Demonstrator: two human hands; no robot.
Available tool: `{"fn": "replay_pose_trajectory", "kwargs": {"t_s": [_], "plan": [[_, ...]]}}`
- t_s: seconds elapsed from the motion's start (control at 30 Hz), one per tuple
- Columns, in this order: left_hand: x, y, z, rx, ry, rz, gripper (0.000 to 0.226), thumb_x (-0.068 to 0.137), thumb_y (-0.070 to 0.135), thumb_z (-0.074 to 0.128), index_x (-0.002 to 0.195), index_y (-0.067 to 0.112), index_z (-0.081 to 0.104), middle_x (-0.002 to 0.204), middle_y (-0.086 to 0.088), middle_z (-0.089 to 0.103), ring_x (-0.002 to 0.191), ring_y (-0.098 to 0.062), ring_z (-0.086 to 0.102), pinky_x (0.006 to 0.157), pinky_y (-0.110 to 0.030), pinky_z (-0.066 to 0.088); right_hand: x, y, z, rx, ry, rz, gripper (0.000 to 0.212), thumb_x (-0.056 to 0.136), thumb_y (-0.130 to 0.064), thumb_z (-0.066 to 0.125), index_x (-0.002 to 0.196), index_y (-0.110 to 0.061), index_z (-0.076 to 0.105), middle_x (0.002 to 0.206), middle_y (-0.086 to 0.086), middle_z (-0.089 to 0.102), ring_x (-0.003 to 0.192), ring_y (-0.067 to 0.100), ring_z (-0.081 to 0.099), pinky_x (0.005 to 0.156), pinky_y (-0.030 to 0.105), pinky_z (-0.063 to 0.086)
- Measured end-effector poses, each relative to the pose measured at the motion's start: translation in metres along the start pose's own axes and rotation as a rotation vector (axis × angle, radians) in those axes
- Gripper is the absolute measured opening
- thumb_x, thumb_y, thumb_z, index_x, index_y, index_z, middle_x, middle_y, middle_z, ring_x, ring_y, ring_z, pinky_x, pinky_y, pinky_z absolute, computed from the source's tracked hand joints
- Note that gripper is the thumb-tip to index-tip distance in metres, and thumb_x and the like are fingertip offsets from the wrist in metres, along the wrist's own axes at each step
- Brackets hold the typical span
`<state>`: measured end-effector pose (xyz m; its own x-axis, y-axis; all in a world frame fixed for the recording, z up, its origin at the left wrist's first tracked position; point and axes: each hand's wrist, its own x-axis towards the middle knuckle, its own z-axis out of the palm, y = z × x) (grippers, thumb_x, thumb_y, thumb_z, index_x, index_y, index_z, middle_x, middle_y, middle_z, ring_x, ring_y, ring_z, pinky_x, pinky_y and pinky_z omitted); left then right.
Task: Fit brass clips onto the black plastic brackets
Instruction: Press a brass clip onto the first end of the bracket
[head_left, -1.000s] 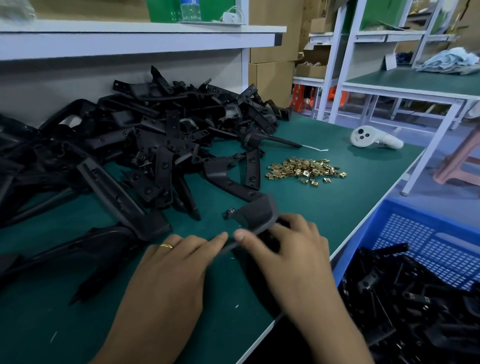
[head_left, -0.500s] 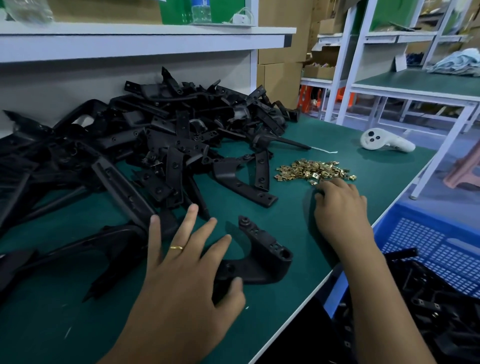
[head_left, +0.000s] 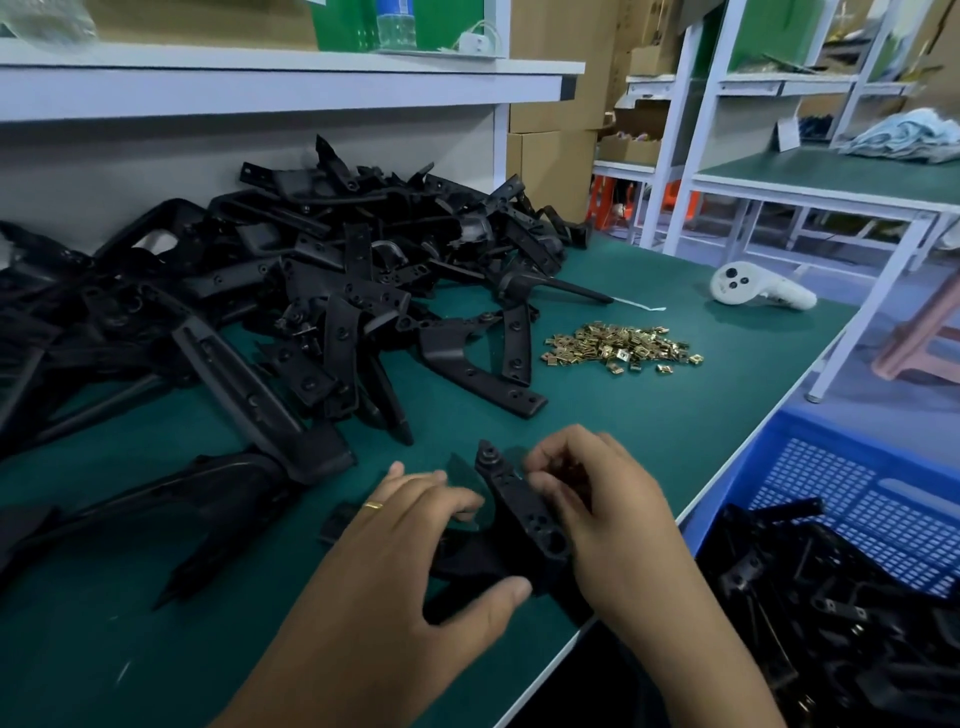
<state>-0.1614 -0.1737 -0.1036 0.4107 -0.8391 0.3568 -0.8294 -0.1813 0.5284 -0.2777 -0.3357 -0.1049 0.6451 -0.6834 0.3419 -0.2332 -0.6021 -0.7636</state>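
Observation:
A black plastic bracket (head_left: 519, 525) lies on the green mat near the table's front edge. My left hand (head_left: 415, 561) grips its lower part, thumb under it and fingers over its left arm. My right hand (head_left: 597, 504) is at the bracket's upper arm with curled fingers, and something brass glints between them. A heap of brass clips (head_left: 621, 347) lies on the mat further back. A large pile of black brackets (head_left: 291, 291) fills the left and back of the table.
A blue crate (head_left: 852, 467) with black brackets in it stands low at the right, beside the table edge. A white handheld controller (head_left: 756, 288) lies at the back right of the mat. A white shelf (head_left: 280, 85) runs above the pile.
My right hand came back from the clip heap to the bracket, with its fingers curled. My left hand, spread over the bracket before, now grips it.

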Motion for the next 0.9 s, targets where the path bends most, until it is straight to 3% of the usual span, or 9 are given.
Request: {"fn": "replay_pose_trajectory", "kwargs": {"t_s": [0.1, 0.23, 0.4, 0.57, 0.63, 0.7, 0.77, 0.9], "plan": [[-0.001, 0.001, 0.002, 0.019, -0.009, 0.024, 0.081, 0.076, 0.097, 0.036, 0.133, 0.040, 0.050, 0.114, 0.032, 0.049, 0.127, 0.011, 0.040, 0.122, -0.017, 0.014, 0.000, -0.012, 0.011, 0.278, 0.007, 0.036, 0.024, 0.092, -0.006, 0.072, 0.089, -0.029, 0.068, 0.091, -0.005, 0.065, 0.088, 0.011, 0.065, 0.080, 0.028, 0.051], [0.000, 0.001, 0.000, 0.127, -0.003, -0.010, 0.106, 0.061, 0.108, 0.016, 0.146, 0.047, 0.029, 0.121, 0.046, 0.033, 0.124, 0.034, 0.012, 0.114, -0.004, -0.005, -0.003, -0.026, 0.026, 0.487, 0.098, 0.133, 0.019, 0.086, -0.010, 0.081, 0.082, -0.025, 0.071, 0.079, -0.006, 0.070, 0.075, 0.010, 0.067, 0.071, 0.025, 0.051], [0.002, 0.003, -0.004, 0.131, 0.012, -0.073, 0.096, 0.067, 0.096, 0.030, 0.146, 0.042, 0.040, 0.118, 0.040, 0.043, 0.126, 0.013, 0.036, 0.120, -0.010, 0.003, -0.001, -0.021, 0.023, 0.541, 0.112, 0.159, 0.013, 0.087, -0.017, 0.080, 0.087, -0.025, 0.070, 0.079, -0.007, 0.069, 0.073, 0.006, 0.063, 0.069, 0.020, 0.049], [-0.001, 0.004, -0.004, 0.067, 0.057, -0.047, 0.065, 0.077, 0.073, 0.051, 0.128, 0.033, 0.058, 0.104, 0.031, 0.056, 0.116, 0.009, 0.047, 0.120, -0.014, 0.012, 0.000, -0.021, 0.013, 0.803, -0.026, 0.228, 0.012, 0.093, -0.008, 0.072, 0.102, -0.015, 0.075, 0.078, 0.001, 0.068, 0.073, 0.010, 0.067, 0.071, 0.019, 0.053], [-0.002, 0.006, -0.004, 0.073, 0.050, -0.043, 0.067, 0.077, 0.073, 0.049, 0.130, 0.032, 0.056, 0.106, 0.030, 0.055, 0.119, 0.013, 0.044, 0.120, -0.012, 0.011, -0.001, -0.021, 0.009, 0.881, -0.039, 0.248, 0.011, 0.094, -0.009, 0.070, 0.098, -0.014, 0.079, 0.085, 0.013, 0.074, 0.079, 0.015, 0.073, 0.073, 0.018, 0.055], [-0.003, 0.006, -0.004, 0.083, 0.057, -0.037, 0.067, 0.076, 0.074, 0.046, 0.130, 0.035, 0.053, 0.109, 0.032, 0.052, 0.121, 0.031, 0.024, 0.112, -0.001, 0.004, -0.001, -0.022, 0.007, 0.982, -0.023, 0.272, 0.008, 0.093, -0.010, 0.070, 0.092, -0.010, 0.078, 0.092, 0.022, 0.074, 0.087, 0.023, 0.077, 0.077, 0.020, 0.058], [-0.003, 0.007, -0.004, 0.080, 0.044, -0.037, 0.064, 0.077, 0.073, 0.046, 0.131, 0.038, 0.049, 0.110, 0.033, 0.050, 0.119, 0.037, 0.015, 0.110, 0.001, 0.003, -0.001, -0.023, 0.008, 1.081, -0.013, 0.290, 0.007, 0.088, -0.012, 0.073, 0.087, -0.006, 0.076, 0.087, 0.022, 0.072, 0.090, 0.031, 0.077, 0.078, 0.025, 0.060], [-0.004, 0.008, -0.006, 0.072, -0.013, -0.039, 0.065, 0.081, 0.070, 0.049, 0.135, 0.035, 0.051, 0.109, 0.029, 0.054, 0.122, 0.008, 0.044, 0.120, -0.012, 0.010, -0.001, -0.027, 0.008, 1.060, -0.007, 0.278, 0.017, 0.080, -0.026, 0.079, 0.080, -0.011, 0.073, 0.072, 0.014, 0.066, 0.079, 0.029, 0.076, 0.067, 0.026, 0.060]]}}
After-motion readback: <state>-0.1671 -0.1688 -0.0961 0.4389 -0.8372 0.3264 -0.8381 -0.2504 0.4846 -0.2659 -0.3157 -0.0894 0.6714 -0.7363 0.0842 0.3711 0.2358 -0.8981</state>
